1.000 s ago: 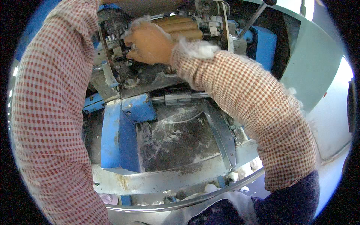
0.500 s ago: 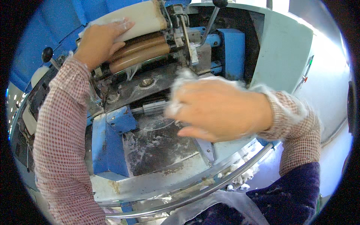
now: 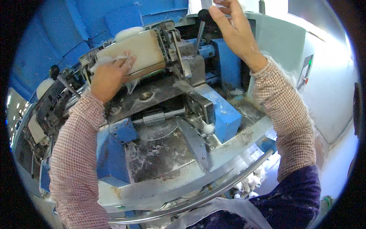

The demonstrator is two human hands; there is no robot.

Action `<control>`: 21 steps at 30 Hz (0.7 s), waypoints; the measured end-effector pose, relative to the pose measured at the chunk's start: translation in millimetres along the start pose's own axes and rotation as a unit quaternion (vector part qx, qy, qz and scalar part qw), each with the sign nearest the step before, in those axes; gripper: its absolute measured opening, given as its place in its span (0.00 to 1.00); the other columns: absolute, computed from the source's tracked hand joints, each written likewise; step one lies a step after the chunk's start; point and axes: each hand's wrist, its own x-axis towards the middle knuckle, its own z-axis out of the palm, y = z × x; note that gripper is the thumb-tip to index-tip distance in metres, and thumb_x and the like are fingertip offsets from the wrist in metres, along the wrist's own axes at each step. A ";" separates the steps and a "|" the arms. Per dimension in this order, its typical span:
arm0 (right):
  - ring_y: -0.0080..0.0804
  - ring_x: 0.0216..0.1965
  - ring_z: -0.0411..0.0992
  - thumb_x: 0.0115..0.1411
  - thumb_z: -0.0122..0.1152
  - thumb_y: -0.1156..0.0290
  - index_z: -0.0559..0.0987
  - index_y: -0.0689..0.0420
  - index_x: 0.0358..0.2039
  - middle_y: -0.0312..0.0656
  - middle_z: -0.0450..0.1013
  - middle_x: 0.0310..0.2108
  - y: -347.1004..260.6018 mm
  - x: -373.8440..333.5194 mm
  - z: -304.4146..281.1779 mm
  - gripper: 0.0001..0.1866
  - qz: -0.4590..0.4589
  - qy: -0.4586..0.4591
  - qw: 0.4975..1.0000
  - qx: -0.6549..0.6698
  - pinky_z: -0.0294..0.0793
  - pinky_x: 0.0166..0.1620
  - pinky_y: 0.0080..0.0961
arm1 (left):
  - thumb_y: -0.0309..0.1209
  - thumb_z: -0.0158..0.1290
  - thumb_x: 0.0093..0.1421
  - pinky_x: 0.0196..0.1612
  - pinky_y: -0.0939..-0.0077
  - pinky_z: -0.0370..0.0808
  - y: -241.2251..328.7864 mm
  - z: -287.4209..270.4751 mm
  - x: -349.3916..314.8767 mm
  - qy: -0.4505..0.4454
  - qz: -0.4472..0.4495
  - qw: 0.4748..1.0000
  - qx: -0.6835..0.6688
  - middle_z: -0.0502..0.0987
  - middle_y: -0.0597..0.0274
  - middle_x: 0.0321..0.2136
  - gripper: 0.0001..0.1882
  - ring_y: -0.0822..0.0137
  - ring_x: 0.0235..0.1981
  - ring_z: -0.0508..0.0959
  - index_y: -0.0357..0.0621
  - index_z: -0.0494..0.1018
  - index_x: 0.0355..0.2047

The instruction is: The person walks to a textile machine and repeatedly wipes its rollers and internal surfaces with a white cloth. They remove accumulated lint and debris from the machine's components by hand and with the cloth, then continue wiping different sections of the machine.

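My left hand (image 3: 111, 78) lies against the cream-coloured roller cover (image 3: 142, 49) of a blue machine, its fingers stretched out over the lower left part. A thin wisp of white fibre (image 3: 108, 59) shows beside those fingers. High on the right, my right hand (image 3: 237, 32) is raised with thumb and fingers apart. Its thumb is close to the black ball knob (image 3: 204, 15) of a metal lever (image 3: 199, 36); whether it touches cannot be told. A little white fluff shows near the upper fingertips, partly cut off by the picture edge.
Below the rollers is a dark metal plate with a round cup (image 3: 145, 95). Blue housings (image 3: 219, 114) flank a fibre-dusted bed (image 3: 160, 150). A curved metal rail (image 3: 202, 200) runs across the front, with white fibre waste (image 3: 249, 183) beyond it. Another knobbed lever (image 3: 54, 71) stands at left.
My right hand has moved up and right, from in front of the rollers to beside the lever knob; the white fibre bundle at it has mostly gone from sight. My left hand stays on the cover.
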 end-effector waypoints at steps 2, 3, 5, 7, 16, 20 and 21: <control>0.28 0.41 0.66 0.64 0.50 0.60 0.59 0.67 0.55 0.45 0.66 0.41 5.2 11.8 20.0 0.27 -0.044 0.021 0.997 0.056 0.67 0.46 0.23 | 0.32 0.54 0.55 0.43 0.59 0.75 5.8 -7.9 -4.1 -0.002 -0.007 1.000 0.001 0.67 0.56 0.56 0.28 0.53 0.45 0.76 0.51 0.63 0.57; 0.29 0.42 0.67 0.65 0.49 0.60 0.60 0.68 0.55 0.45 0.67 0.42 6.3 17.1 22.5 0.27 -0.041 0.023 0.998 0.041 0.67 0.47 0.23 | 0.33 0.54 0.55 0.43 0.59 0.75 7.3 -15.2 -7.4 -0.006 -0.006 1.000 -0.023 0.68 0.55 0.56 0.28 0.53 0.45 0.76 0.51 0.63 0.57; 0.28 0.43 0.68 0.66 0.47 0.61 0.63 0.68 0.52 0.46 0.69 0.42 8.2 27.4 27.9 0.24 -0.013 0.023 1.000 0.008 0.67 0.48 0.22 | 0.33 0.55 0.55 0.46 0.60 0.74 2.8 -35.2 -15.4 -0.008 -0.025 0.998 -0.053 0.71 0.56 0.53 0.25 0.54 0.46 0.76 0.50 0.66 0.54; 0.28 0.41 0.69 0.66 0.45 0.60 0.64 0.67 0.51 0.44 0.70 0.40 8.3 38.6 33.1 0.23 0.013 0.015 0.995 0.101 0.69 0.46 0.23 | 0.31 0.58 0.52 0.48 0.62 0.72 -19.7 -63.0 -29.6 0.204 0.021 0.978 -0.032 0.73 0.56 0.50 0.24 0.55 0.47 0.75 0.47 0.70 0.51; 0.23 0.24 0.72 0.66 0.47 0.54 0.74 0.60 0.38 0.39 0.73 0.23 0.8 51.6 33.1 0.20 0.130 -0.157 0.945 0.256 0.74 0.29 0.17 | 0.43 0.47 0.65 0.24 0.79 0.68 -101.8 -79.2 -61.4 0.222 -0.293 0.736 -0.569 0.74 0.62 0.20 0.20 0.69 0.21 0.73 0.41 0.74 0.23; 0.13 0.10 0.61 0.69 0.39 0.55 0.70 0.57 0.29 0.29 0.64 0.11 5.7 47.3 32.4 0.21 0.078 -0.177 0.941 0.277 0.68 0.19 0.13 | 0.44 0.45 0.66 0.15 0.79 0.60 -95.2 -71.5 -72.8 0.206 -0.296 0.582 -0.728 0.60 0.68 0.07 0.26 0.73 0.07 0.59 0.49 0.60 0.11; 0.13 0.09 0.59 0.70 0.38 0.55 0.70 0.57 0.28 0.27 0.63 0.10 6.6 44.3 29.6 0.21 0.058 -0.184 0.939 0.284 0.67 0.19 0.12 | 0.44 0.45 0.66 0.14 0.80 0.59 -92.2 -70.9 -76.4 0.216 -0.289 0.596 -0.718 0.59 0.69 0.07 0.26 0.75 0.07 0.57 0.50 0.60 0.11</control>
